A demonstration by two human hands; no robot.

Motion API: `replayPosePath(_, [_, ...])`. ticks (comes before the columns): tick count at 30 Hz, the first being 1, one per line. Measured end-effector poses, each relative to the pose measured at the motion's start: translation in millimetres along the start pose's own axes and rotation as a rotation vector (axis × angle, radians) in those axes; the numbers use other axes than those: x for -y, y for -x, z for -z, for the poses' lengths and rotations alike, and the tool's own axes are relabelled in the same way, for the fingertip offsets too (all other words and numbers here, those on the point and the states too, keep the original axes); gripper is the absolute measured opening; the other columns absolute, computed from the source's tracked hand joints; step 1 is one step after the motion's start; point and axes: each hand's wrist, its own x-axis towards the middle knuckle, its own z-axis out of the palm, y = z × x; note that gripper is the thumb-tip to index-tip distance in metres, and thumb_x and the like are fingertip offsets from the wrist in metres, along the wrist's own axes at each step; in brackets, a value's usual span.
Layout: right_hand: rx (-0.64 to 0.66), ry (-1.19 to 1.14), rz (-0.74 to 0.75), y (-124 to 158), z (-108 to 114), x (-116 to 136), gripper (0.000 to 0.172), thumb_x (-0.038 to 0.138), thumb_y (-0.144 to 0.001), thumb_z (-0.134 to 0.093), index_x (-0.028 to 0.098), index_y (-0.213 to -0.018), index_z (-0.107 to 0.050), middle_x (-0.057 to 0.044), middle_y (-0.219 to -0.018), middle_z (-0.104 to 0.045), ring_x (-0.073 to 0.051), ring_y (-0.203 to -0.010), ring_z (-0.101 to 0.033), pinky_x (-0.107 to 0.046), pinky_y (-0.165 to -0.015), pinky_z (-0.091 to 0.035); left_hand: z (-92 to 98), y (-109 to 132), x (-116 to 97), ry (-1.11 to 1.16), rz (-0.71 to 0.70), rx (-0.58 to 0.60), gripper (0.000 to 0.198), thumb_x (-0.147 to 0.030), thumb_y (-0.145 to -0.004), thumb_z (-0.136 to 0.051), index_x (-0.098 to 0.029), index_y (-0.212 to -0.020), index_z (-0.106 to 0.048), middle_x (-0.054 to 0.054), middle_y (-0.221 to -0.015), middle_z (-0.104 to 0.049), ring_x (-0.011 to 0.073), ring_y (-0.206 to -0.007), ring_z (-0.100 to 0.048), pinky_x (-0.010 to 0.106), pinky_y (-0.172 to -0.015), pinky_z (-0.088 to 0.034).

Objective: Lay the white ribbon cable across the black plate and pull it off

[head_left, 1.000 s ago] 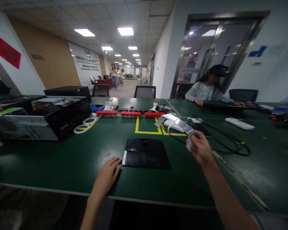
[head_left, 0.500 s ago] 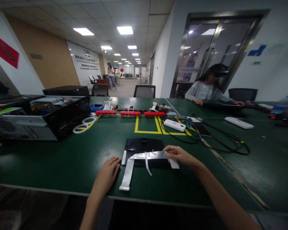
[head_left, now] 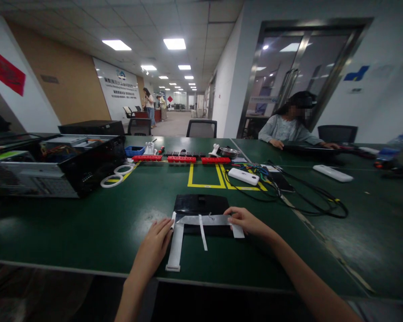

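Head view: right hand [head_left: 247, 222] pinches the ribbon [head_left: 190, 220] at three o'clock — likely light, floppy, best edge-held — while left hand [head_left: 153, 243] shows no clear grip.

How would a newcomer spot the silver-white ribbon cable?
On the dark green table, find the glossy black flat panel between the person's left hand and right hand. Across it lies the silver-white ribbon cable. Unlike the thin black cables farther right, it is a broad, folded strip.

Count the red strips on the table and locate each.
3, in a row: left strip near the blue tray, right strip near the metal bowl, middle strip between them.
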Motion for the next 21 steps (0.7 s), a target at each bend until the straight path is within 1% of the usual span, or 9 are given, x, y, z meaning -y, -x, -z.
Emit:
replayPosePath(4, [-0.021, 0.023, 0.007, -2.1, -0.6, -2.5, 0.032, 0.037, -0.078, -0.053, 0.015, -0.102, -0.053, 0.004, -0.064, -0.052, -0.006, -0.043, -0.042, -0.017, -0.034, -0.029, -3.8, -7.1, -32.8, 0.001, -0.133, 0.091, 0.035, -0.024, -0.091, -0.041, -0.019, -0.124, -0.051, 0.007, -0.127, -0.056, 0.0209, -0.121, -0.047, 0.044, -0.104, -0.034])
replayPosePath(6, [-0.03, 0.028, 0.007, -3.2, -0.6, -4.4, 0.032, 0.037, -0.079, -0.052, 0.015, -0.102, -0.053, 0.004, -0.062, -0.05, -0.006, -0.043, -0.041, -0.016, -0.033, -0.028, -9.0, -11.1, -46.1, -0.019, -0.182, 0.136, 0.037, -0.027, -0.091, -0.043, -0.018, -0.126, -0.05, 0.008, -0.13, -0.054, 0.0234, -0.123, -0.045, 0.044, -0.103, -0.035])
replayPosePath(8, [-0.037, 0.024, 0.005, -4.3, -0.4, -6.4, 0.032, 0.037, -0.079, -0.052, 0.015, -0.102, -0.053, 0.005, -0.062, -0.048, -0.005, -0.042, -0.04, -0.016, -0.032, -0.028, -15.3, -14.8, -54.5, -0.038, -0.202, 0.155, 0.039, -0.03, -0.089, -0.046, -0.02, -0.127, -0.049, 0.009, -0.131, -0.052, 0.0268, -0.123, -0.044, 0.047, -0.102, -0.035])
replayPosePath(12, [-0.038, 0.018, 0.005, -5.0, -0.1, -8.0, 0.032, 0.038, -0.078, -0.054, 0.016, -0.102, -0.053, 0.005, -0.061, -0.047, -0.005, -0.041, -0.04, -0.015, -0.032, -0.028, -25.2, -19.8, -59.6, -0.082, -0.204, 0.172, 0.042, -0.035, -0.087, -0.05, -0.022, -0.127, -0.048, 0.011, -0.131, -0.051, 0.0315, -0.124, -0.042, 0.052, -0.1, -0.035])
replayPosePath(17, [-0.041, 0.025, 0.007, -3.9, -0.5, -5.9, 0.032, 0.037, -0.079, -0.053, 0.015, -0.102, -0.053, 0.004, -0.062, -0.048, -0.006, -0.043, -0.041, -0.015, -0.032, -0.028, -28.7, -22.2, -61.1, -0.106, -0.194, 0.204, 0.049, -0.038, -0.086, -0.052, -0.02, -0.13, -0.045, 0.01, -0.133, -0.05, 0.0327, -0.124, -0.04, 0.053, -0.101, -0.033])
replayPosePath(21, [-0.034, 0.028, 0.012, -4.8, -0.8, -7.3, 0.032, 0.035, -0.079, -0.052, 0.015, -0.103, -0.052, 0.004, -0.062, -0.048, -0.006, -0.043, -0.041, -0.016, -0.032, -0.028, -30.2, -21.9, -64.6, -0.104, -0.169, 0.197, 0.051, -0.043, -0.085, -0.051, -0.02, -0.13, -0.045, 0.01, -0.134, -0.049, 0.0339, -0.123, -0.039, 0.055, -0.1, -0.032])
